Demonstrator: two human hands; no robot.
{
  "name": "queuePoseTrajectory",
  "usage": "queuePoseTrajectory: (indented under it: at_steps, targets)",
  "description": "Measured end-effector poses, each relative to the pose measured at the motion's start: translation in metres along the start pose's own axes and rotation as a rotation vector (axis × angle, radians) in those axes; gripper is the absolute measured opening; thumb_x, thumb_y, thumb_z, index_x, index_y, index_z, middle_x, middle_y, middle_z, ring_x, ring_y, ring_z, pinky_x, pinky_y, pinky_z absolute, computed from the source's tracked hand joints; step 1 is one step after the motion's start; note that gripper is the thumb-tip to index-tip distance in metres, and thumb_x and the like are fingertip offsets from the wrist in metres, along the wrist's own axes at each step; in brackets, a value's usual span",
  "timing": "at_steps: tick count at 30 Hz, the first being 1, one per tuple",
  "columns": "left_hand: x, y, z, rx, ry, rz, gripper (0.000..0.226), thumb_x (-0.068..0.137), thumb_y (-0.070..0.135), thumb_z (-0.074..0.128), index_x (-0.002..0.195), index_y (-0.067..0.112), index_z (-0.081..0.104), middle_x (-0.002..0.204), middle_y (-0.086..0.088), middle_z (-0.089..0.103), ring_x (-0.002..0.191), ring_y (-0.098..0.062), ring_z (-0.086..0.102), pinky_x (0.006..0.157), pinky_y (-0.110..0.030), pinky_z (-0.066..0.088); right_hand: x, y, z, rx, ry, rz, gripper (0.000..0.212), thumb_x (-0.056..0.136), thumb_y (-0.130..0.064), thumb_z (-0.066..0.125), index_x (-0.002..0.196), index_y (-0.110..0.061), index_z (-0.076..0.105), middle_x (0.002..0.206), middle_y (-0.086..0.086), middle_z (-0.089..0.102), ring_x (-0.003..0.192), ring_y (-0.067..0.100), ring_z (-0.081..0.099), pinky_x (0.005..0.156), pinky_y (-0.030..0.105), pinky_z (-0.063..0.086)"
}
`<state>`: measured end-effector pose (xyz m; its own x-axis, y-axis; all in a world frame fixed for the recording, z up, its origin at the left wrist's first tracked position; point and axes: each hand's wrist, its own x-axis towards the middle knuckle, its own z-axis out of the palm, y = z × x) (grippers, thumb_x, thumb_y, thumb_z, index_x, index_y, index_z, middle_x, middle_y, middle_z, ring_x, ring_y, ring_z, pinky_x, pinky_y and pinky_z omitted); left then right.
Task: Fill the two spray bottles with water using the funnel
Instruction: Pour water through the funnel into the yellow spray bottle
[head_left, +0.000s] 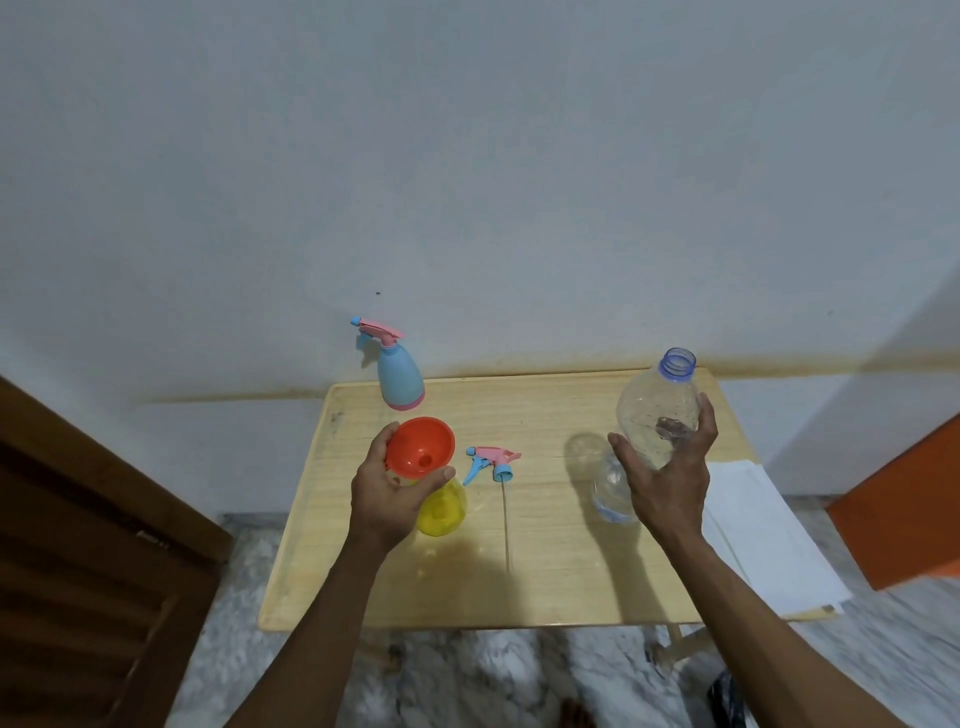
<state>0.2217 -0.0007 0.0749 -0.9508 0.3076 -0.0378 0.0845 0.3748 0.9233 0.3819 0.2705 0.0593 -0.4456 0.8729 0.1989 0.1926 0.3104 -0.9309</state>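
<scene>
The orange funnel (421, 447) sits in the yellow spray bottle (441, 506) on the table (545, 571), left hand (389, 491) fingers curled around its rim, steadying it. Right of it, right hand (667, 467) fingers wrap the uncapped water bottle (657, 410), apparently ready to pour.

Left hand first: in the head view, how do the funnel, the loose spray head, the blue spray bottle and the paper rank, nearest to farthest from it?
1. Funnel: held in the left hand, over the yellow bottle.
2. Loose spray head: lying just to the right, mid-table.
3. Blue spray bottle: standing at the table's far edge.
4. Paper: at the table's right edge, beyond the right hand, which holds the clear bottle.
</scene>
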Motion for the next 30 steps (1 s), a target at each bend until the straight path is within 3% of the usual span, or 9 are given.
queuePoseTrajectory:
  at_steps: [14, 17, 21, 27, 30]
  targets:
    - [-0.001, 0.007, -0.001, -0.108, 0.047, 0.022, 0.090, 0.068, 0.025, 0.091, 0.145, 0.020, 0.044, 0.131, -0.003, 0.055, 0.117, -0.027, 0.059, 0.086, -0.030, 0.053, -0.001, 0.000, -0.001, 0.022, -0.002, 0.015, 0.110, 0.075, -0.029, 0.090, 0.155, -0.037, 0.014, 0.139, 0.011, 0.055, 0.121, 0.027, 0.058, 0.093, 0.033, 0.044]
    - [0.000, 0.014, -0.005, -0.144, 0.078, 0.040, 0.090, 0.067, 0.026, 0.092, 0.144, 0.021, 0.045, 0.131, -0.001, 0.056, 0.117, -0.025, 0.060, 0.082, -0.023, 0.051, -0.002, 0.000, -0.002, 0.044, 0.000, 0.023, 0.110, 0.075, -0.028, 0.090, 0.155, -0.037, 0.015, 0.136, 0.007, 0.057, 0.121, 0.026, 0.058, 0.093, 0.033, 0.044]
    - [0.000, 0.035, -0.011, -0.181, 0.123, 0.084, 0.095, 0.061, 0.030, 0.095, 0.140, 0.027, 0.042, 0.132, 0.002, 0.054, 0.115, -0.020, 0.060, 0.083, -0.026, 0.051, -0.002, -0.002, -0.002, 0.056, -0.002, 0.019, 0.109, 0.075, -0.026, 0.090, 0.156, -0.033, 0.016, 0.130, 0.002, 0.055, 0.120, 0.023, 0.058, 0.091, 0.031, 0.043]
    - [-0.003, 0.076, 0.000, -0.334, 0.124, 0.118, 0.081, 0.063, 0.012, 0.092, 0.130, 0.023, 0.048, 0.121, 0.005, 0.057, 0.106, -0.018, 0.063, 0.072, -0.020, 0.055, -0.001, -0.002, -0.002, 0.055, -0.007, 0.016, 0.110, 0.074, -0.029, 0.090, 0.154, -0.038, 0.016, 0.140, 0.009, 0.055, 0.121, 0.024, 0.058, 0.091, 0.029, 0.045]
    - [-0.005, 0.087, 0.015, -0.367, 0.076, 0.128, 0.079, 0.066, 0.002, 0.089, 0.132, 0.021, 0.050, 0.119, 0.007, 0.057, 0.105, -0.015, 0.064, 0.069, -0.017, 0.056, -0.001, -0.001, -0.004, 0.065, -0.012, 0.012, 0.110, 0.074, -0.028, 0.090, 0.155, -0.036, 0.016, 0.139, 0.007, 0.055, 0.122, 0.023, 0.057, 0.086, 0.016, 0.042]
